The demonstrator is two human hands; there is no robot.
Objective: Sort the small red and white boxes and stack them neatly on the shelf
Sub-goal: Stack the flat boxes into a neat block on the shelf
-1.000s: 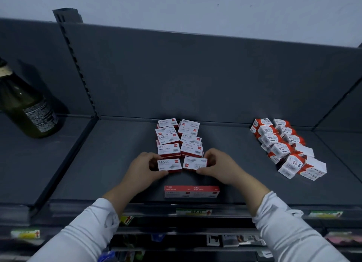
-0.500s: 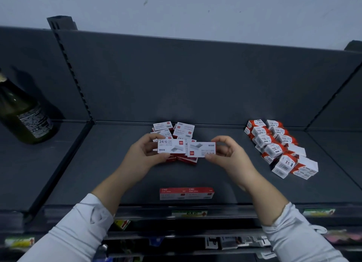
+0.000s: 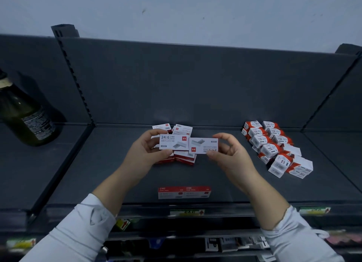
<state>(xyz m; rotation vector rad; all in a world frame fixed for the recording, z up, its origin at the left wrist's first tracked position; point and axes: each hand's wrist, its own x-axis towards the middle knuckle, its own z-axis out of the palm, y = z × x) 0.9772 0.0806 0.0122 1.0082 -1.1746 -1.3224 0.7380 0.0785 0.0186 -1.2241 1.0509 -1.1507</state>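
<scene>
My left hand (image 3: 144,154) pinches a white staple box (image 3: 173,142) marked 24/6, lifted above the dark shelf (image 3: 98,169). Right beside it, my right hand (image 3: 230,156) pinches a second staple box (image 3: 203,145) turned upside down; the two boxes touch edge to edge. Behind and under them lies a pile of staple boxes (image 3: 182,130), partly hidden by the held ones. Two red and white boxes (image 3: 184,192) lie side by side near the shelf's front edge.
At the right of the shelf lie two rows of red and white paper clip boxes (image 3: 274,146). A dark green bottle (image 3: 23,114) stands on the neighbouring shelf at the left. A slotted upright (image 3: 74,77) divides the shelves. Price labels (image 3: 187,212) line the front rail.
Both hands have lifted the two front boxes off the shelf and raised them face up in front of the pile. The right box now reads upside down.
</scene>
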